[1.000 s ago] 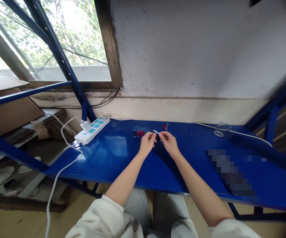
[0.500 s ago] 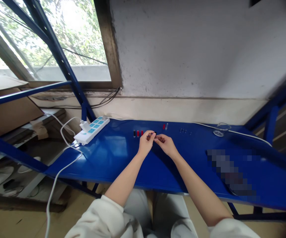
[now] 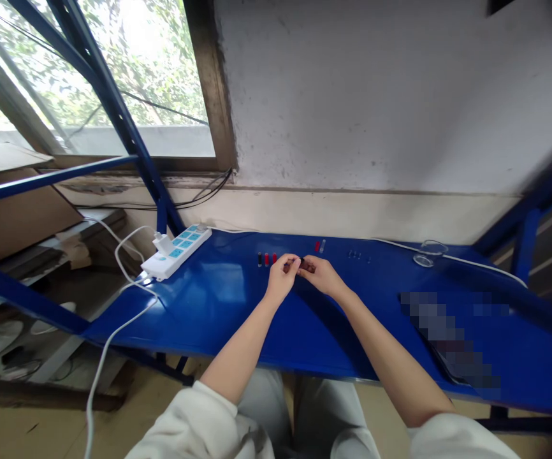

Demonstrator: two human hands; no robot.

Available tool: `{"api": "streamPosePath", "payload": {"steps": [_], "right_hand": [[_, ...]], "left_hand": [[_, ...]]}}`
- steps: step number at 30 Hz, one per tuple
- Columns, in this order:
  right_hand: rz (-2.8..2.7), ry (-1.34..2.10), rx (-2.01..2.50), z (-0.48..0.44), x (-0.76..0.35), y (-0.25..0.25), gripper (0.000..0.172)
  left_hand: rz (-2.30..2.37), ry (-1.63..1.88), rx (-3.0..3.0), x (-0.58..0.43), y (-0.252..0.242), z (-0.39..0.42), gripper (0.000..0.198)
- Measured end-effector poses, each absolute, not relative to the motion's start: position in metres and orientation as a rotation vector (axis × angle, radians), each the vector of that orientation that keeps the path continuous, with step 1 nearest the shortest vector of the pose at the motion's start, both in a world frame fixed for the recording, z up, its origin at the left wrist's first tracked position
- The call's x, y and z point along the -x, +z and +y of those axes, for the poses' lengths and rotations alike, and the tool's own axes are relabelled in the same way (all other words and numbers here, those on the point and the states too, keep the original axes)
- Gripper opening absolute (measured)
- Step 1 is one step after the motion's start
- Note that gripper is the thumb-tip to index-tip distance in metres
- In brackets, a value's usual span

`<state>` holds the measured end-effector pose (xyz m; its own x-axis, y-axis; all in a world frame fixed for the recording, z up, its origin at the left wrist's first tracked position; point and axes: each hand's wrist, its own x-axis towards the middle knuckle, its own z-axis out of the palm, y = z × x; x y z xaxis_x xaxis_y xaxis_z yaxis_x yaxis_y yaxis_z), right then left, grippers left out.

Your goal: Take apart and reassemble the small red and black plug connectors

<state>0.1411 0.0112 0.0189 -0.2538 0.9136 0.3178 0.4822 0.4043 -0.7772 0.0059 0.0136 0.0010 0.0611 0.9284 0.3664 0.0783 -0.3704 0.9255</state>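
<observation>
My left hand (image 3: 283,274) and my right hand (image 3: 320,274) meet over the middle of the blue table, fingertips pinched together. Between them shows a small black piece (image 3: 302,260), mostly covered by the fingers; its kind cannot be made out. Just left of my left hand stand a small black-topped tube (image 3: 259,259) and a red-topped one (image 3: 266,259). Another red piece (image 3: 275,258) is partly hidden by that hand. Beyond my right hand lie a red cap-like piece (image 3: 317,246) and a clear small tube (image 3: 322,246).
Several tiny clear parts (image 3: 355,255) lie right of my hands. A round clear dish (image 3: 423,260) sits near a white cable at the back right. A white power strip (image 3: 176,253) is at the left; a blurred-out dark object (image 3: 448,338) lies at the right.
My right hand's fingers have shifted slightly around the black piece, which shows less now. My left hand stays nearly in place. The view has tilted a little.
</observation>
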Motion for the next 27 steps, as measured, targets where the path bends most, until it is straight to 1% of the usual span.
{"api": "streamPosePath", "payload": {"steps": [5, 8, 11, 13, 16, 21, 27], "right_hand": [[-1.946, 0.75, 1.172, 0.021, -0.144, 0.024, 0.02], [-2.008, 0.669, 1.234, 0.036, -0.153, 0.027, 0.019], [-2.031, 0.472, 1.527, 0.054, -0.169, 0.025, 0.015], [-1.931, 0.376, 1.757, 0.064, -0.179, 0.018, 0.014], [-1.761, 0.302, 1.898, 0.071, -0.184, 0.001, 0.012], [-1.622, 0.229, 1.936, 0.073, -0.18, -0.02, 0.015], [-1.625, 0.241, 1.964, 0.077, -0.178, -0.022, 0.016]], "left_hand": [[1.086, 1.398, -1.574, -0.006, 0.001, 0.014, 0.025], [1.16, 1.416, -1.548, -0.005, 0.001, 0.013, 0.024], [1.211, 1.372, -1.59, -0.004, 0.002, 0.011, 0.021], [1.231, 1.312, -1.66, -0.005, 0.001, 0.01, 0.019], [1.241, 1.231, -1.797, -0.007, -0.001, 0.007, 0.018], [1.223, 1.125, -1.997, -0.012, -0.003, 0.002, 0.02], [1.239, 1.071, -2.093, -0.013, 0.0, -0.002, 0.022]]}}
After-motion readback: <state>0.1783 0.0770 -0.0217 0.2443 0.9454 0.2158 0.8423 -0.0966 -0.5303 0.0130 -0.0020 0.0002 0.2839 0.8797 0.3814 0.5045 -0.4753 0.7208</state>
